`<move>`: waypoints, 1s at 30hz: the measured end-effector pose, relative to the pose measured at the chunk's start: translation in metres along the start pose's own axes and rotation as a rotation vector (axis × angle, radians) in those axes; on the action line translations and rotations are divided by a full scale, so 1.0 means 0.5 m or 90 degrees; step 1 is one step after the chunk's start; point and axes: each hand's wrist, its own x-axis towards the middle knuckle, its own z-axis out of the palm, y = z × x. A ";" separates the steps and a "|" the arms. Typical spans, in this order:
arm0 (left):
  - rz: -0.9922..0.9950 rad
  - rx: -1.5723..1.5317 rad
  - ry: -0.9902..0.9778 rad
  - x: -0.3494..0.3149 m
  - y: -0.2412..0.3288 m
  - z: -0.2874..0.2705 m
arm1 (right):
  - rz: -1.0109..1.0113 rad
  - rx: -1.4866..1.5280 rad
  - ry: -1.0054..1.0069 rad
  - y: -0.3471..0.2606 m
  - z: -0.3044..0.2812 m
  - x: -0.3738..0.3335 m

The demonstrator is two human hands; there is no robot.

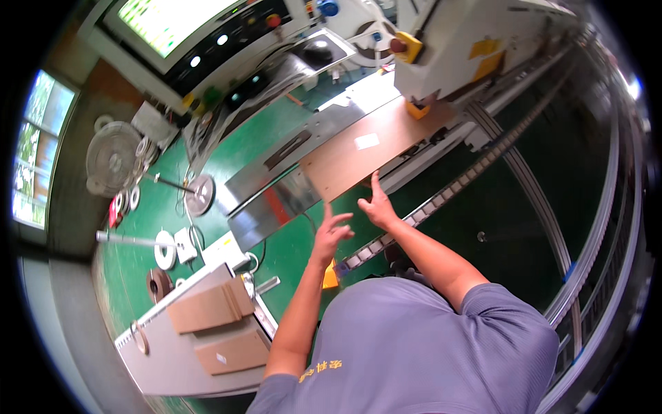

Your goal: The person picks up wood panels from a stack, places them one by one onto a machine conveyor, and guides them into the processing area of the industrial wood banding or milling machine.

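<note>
A flat brown panel [341, 155] with a white label [367, 141] lies along the metal bed [272, 196] of a machine, its far right end under the machine's housing. My left hand [332, 234] is at the panel's near left corner, fingers apart, the index fingertip at or close to the edge. To its right, my right hand [377, 207] points its index finger at the panel's long near edge and seems to touch it. Its thumb stands away, and the other fingers are partly curled. Neither hand grasps anything.
A roller track [441, 196] runs diagonally beside my right forearm. Brown panels [210, 307] lie on a pale table [165, 352] at lower left. Rolls of edging tape [164, 250] and a standing fan [114, 159] are on the left. A red-and-yellow stop button [407, 47] sits on the machine.
</note>
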 end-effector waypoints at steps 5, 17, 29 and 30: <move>0.000 -0.033 -0.051 0.064 0.004 0.019 | 0.042 0.006 -0.021 -0.005 -0.004 0.006; -0.202 -0.476 0.660 -0.368 -0.450 -0.236 | -0.013 0.060 -0.090 0.035 -0.002 0.015; 0.121 -0.996 1.359 -0.706 -0.608 -0.352 | -0.128 -0.358 -0.271 0.110 0.003 0.067; 0.098 -1.044 1.373 -0.692 -0.585 -0.354 | -0.126 -0.375 -0.274 0.126 -0.003 0.066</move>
